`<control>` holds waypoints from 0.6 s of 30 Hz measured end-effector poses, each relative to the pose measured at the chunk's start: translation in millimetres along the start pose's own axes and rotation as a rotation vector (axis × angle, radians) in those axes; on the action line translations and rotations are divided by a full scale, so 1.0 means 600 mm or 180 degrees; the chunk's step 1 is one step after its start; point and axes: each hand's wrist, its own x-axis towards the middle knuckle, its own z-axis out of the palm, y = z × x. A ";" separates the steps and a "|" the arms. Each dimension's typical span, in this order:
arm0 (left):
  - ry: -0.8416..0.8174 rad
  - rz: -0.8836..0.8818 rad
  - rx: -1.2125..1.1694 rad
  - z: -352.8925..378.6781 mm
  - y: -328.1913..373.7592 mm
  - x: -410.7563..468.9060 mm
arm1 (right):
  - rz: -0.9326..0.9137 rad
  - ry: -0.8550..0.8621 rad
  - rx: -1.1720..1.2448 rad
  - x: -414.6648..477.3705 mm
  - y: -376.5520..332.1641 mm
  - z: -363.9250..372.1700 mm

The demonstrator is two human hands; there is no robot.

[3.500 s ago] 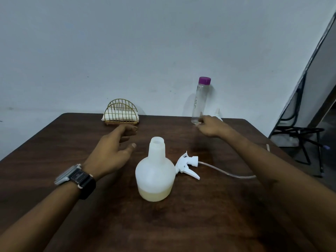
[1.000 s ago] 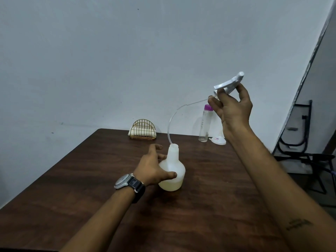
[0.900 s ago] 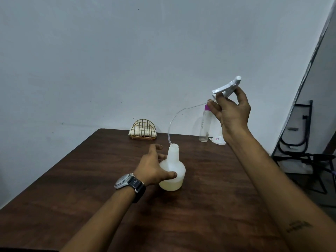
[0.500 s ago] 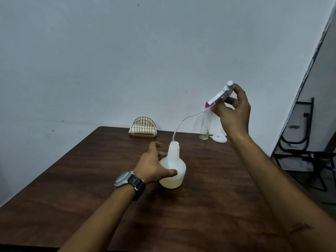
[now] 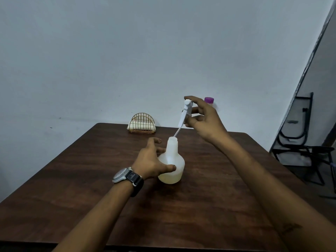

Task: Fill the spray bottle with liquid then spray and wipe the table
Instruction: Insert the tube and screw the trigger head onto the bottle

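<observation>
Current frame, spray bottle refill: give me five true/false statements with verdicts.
1. The left hand grips the spray bottle by its body. True.
2. The trigger head is screwed onto the bottle. False: the right hand holds it above the neck, and only its tube reaches the opening.
3. The bottle's lower part holds yellowish liquid. True.
4. The wire napkin holder stands at the near edge of the table. False: it is at the far edge, by the wall.
5. The watch is on the right wrist. False: it is on the left wrist.
</observation>
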 end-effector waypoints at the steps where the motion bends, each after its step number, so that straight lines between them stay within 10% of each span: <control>1: 0.0002 0.0001 0.0005 0.000 0.000 0.000 | 0.0007 -0.0038 -0.0043 0.001 0.002 0.003; 18: 0.0095 0.0024 -0.0052 0.004 -0.006 -0.001 | 0.0337 -0.0785 -0.0582 -0.022 0.036 0.044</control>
